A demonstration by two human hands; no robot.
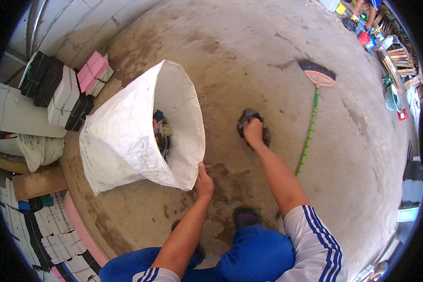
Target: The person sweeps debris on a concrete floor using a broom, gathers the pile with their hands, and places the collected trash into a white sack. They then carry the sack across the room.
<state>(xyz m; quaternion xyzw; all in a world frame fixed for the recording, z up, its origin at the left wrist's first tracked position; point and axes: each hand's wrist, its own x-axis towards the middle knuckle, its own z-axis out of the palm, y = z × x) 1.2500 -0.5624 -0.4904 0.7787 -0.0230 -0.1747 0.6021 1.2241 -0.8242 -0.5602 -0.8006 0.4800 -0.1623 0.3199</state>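
Observation:
A large white woven sack [122,136] lies on its side on the concrete floor, its wide mouth facing right. Mixed scraps [163,134] of dark and coloured material show inside it. My left hand [204,181] grips the lower rim of the sack's mouth, the fingers partly behind the edge. Right of the sack, my right hand [254,129] is closed on a dark, crumpled bundle [250,114] at floor level. What the bundle is made of cannot be made out. A broom [320,78] with a pink head and green patterned handle lies farther right.
Stacked white, black and pink sheets [63,96] stand along the left wall, with more stacks [61,228] at lower left. A brown board [40,183] lies between them. At the far right are a wooden pallet [402,61], a bucket [391,99] and another person [369,14].

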